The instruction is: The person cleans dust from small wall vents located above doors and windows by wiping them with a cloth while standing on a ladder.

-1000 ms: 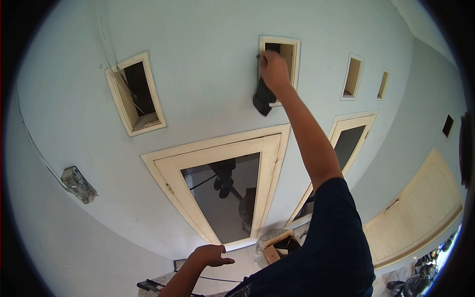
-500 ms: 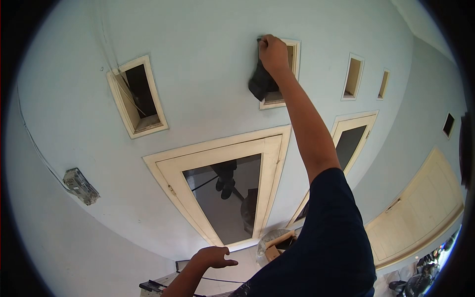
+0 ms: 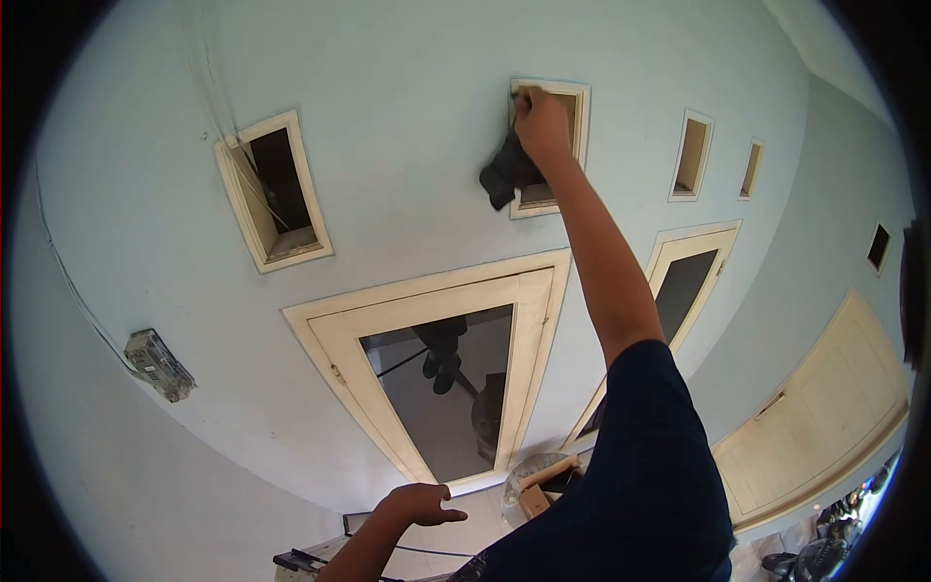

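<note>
High on the wall, my right hand (image 3: 543,121) is closed around the upper end of a black cloth (image 3: 505,173). The cloth's loose part hangs down to the left, over the lower left corner of a cream-framed vent opening (image 3: 583,131). My knuckles overlap the upper part of that opening. Low in the view, my left hand (image 3: 419,504) is empty, thumb and fingers apart, in front of the foot of a cream window frame with dark glass (image 3: 441,388).
Another vent opening (image 3: 324,242) with wires is at left, above an electric meter box (image 3: 160,366). Smaller vents (image 3: 692,155) and a wooden door (image 3: 824,407) are at right. Below stand a bin (image 3: 514,495) with cardboard and a ladder top (image 3: 296,563).
My right hand has moved slightly down along the vent opening, and the cloth's hanging end has swung a little left and up. My left hand has stayed in place.
</note>
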A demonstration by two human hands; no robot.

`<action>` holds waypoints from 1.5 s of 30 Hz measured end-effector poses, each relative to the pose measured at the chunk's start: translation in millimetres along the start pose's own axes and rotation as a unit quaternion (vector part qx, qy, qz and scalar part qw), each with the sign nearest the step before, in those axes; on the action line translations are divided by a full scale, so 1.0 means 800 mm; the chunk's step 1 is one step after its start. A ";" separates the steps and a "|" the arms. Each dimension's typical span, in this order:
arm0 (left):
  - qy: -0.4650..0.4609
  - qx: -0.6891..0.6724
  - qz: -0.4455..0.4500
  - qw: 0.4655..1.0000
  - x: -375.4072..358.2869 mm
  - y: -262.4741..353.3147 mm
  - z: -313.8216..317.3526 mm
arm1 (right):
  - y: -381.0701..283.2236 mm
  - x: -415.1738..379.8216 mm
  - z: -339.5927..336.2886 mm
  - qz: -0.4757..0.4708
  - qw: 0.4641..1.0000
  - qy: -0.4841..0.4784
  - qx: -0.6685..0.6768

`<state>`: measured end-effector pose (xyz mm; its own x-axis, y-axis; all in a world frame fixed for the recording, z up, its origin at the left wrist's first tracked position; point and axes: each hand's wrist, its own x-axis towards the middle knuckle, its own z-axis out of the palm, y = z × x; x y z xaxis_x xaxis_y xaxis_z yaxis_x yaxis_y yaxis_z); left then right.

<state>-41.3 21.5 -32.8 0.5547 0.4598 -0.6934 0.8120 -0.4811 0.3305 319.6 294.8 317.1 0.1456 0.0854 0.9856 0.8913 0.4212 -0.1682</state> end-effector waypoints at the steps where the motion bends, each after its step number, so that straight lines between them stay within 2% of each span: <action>1: -0.004 0.001 -0.008 1.000 -0.001 0.000 -0.003 | 0.000 -0.024 -0.002 -0.006 1.000 -0.019 -0.007; 3: -0.004 0.001 -0.015 1.000 -0.003 0.000 -0.003 | -0.003 -0.059 -0.011 0.004 0.998 -0.063 -0.007; 7: -0.005 0.007 -0.016 1.000 -0.001 0.003 -0.002 | -0.012 0.002 -0.002 -0.018 0.999 -0.032 -0.032; 9: -0.009 0.018 -0.007 1.000 0.000 0.004 -0.001 | -0.022 0.034 0.003 0.017 0.999 -0.015 -0.024; 12: 0.000 0.005 -0.013 1.000 0.004 -0.008 0.003 | -0.024 0.007 -0.003 0.054 0.998 -0.027 -0.003; 14: 0.002 0.006 -0.013 1.000 0.005 -0.013 0.005 | -0.008 -0.025 -0.005 0.028 0.999 -0.027 0.002; 16: 0.001 0.031 -0.029 0.999 0.013 -0.018 0.002 | -0.013 -0.015 0.002 -0.005 1.000 -0.023 0.013; 20: 0.007 0.014 -0.030 0.999 0.009 -0.012 0.002 | -0.023 0.031 0.002 0.028 0.999 -0.023 -0.004; 27: 0.006 0.019 -0.013 1.000 0.012 -0.008 0.005 | -0.013 0.013 0.000 0.002 1.000 -0.011 -0.025; 31: 0.004 0.012 -0.039 0.999 0.005 -0.012 0.000 | -0.017 0.037 0.006 0.034 0.999 -0.005 0.011; 34: 0.011 0.003 -0.032 0.999 0.007 -0.014 0.002 | -0.019 0.018 -0.001 0.051 0.999 -0.006 -0.006; 37: 0.024 0.022 -0.008 0.999 0.014 -0.021 0.004 | -0.019 0.010 -0.007 0.044 0.999 -0.016 0.009; 42: 0.032 0.029 -0.023 0.999 0.019 -0.028 -0.002 | -0.008 0.029 -0.003 0.043 0.999 0.015 -0.021; 45: 0.068 0.016 -0.033 0.997 0.021 -0.032 0.000 | -0.033 -0.023 -0.041 0.075 0.991 -0.062 0.091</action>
<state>-53.1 41.9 -52.8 0.5212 0.5877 -0.6188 0.8428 -0.4684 0.2651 307.3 252.5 303.6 0.2068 0.2655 0.9417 0.7697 0.5501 -0.3241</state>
